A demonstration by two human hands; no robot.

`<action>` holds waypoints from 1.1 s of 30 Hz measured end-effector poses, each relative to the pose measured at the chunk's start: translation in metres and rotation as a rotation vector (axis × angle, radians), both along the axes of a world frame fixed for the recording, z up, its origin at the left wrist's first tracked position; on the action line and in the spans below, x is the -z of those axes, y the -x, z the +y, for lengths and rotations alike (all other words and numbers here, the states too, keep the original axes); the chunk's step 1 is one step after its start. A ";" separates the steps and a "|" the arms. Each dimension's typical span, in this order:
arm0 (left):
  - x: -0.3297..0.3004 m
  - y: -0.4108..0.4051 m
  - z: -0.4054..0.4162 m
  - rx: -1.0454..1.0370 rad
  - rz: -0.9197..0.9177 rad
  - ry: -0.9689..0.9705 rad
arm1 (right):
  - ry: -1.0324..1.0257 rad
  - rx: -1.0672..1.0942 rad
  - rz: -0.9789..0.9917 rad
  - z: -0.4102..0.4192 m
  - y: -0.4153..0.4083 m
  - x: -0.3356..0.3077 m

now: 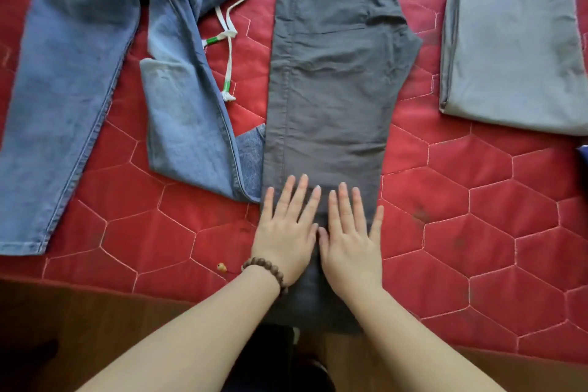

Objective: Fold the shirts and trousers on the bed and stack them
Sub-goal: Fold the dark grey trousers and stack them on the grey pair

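Near the front edge of a bed covered in a red quilted spread (461, 232), two bare hands lie flat, side by side, on a pair of dark grey trousers (331, 79). The trousers are already doubled lengthwise, one leg over the other, and run straight away from the viewer, with their lower end hanging just over the bed's edge. The left hand (286, 232) (a brown bead bracelet (267, 272) circles its wrist) and the right hand (350, 239) both have straight, spread fingers and grip nothing; they press the cloth near the hem.

To the left, blue jeans (73, 79) with a white drawstring (227, 51) lie unfolded and rumpled, one leg touching the grey trousers' edge. To the far right, well apart, a pale grey garment (512, 51) sits folded in a neat rectangle.

This looks like the smoothing step for the grey trousers. The next move probably calls for gripping the hem end and carrying it up toward the waistband, then stacking the bundle on the folded piece. The jeans remain to be done.
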State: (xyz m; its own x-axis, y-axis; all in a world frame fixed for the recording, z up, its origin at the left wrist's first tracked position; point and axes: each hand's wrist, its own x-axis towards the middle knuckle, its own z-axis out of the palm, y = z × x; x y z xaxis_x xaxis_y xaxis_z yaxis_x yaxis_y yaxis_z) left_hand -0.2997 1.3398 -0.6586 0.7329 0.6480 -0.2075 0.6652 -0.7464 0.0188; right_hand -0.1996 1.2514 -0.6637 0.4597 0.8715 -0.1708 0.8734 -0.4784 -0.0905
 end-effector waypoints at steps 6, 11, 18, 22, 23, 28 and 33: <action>0.003 0.072 -0.052 -0.098 0.000 0.149 | 0.095 0.009 0.051 -0.077 0.013 0.004; -0.009 0.102 -0.066 -0.266 -0.208 0.296 | -0.009 0.095 0.203 -0.106 0.012 -0.012; -0.030 0.089 -0.071 -0.528 -0.383 0.616 | -0.250 0.670 0.656 -0.093 0.043 -0.039; -0.033 0.094 -0.068 -0.502 -0.354 0.716 | -0.185 0.793 0.726 -0.092 0.036 -0.042; -0.035 0.097 -0.071 -0.516 -0.360 0.724 | -0.189 0.770 0.746 -0.094 0.034 -0.044; -0.050 0.109 -0.081 -0.769 -0.512 0.868 | -0.140 0.676 1.045 -0.113 0.016 -0.056; -0.084 0.125 -0.075 -0.765 -0.500 0.983 | -0.037 0.580 1.364 -0.131 0.002 -0.091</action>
State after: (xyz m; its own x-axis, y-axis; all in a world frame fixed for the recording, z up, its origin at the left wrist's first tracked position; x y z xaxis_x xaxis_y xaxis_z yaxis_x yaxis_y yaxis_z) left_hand -0.4245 1.2648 -0.5744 0.3895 0.6638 -0.6385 0.6708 0.2706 0.6905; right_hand -0.2020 1.1207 -0.5727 0.2439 0.6401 -0.7286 -0.2014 -0.7014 -0.6837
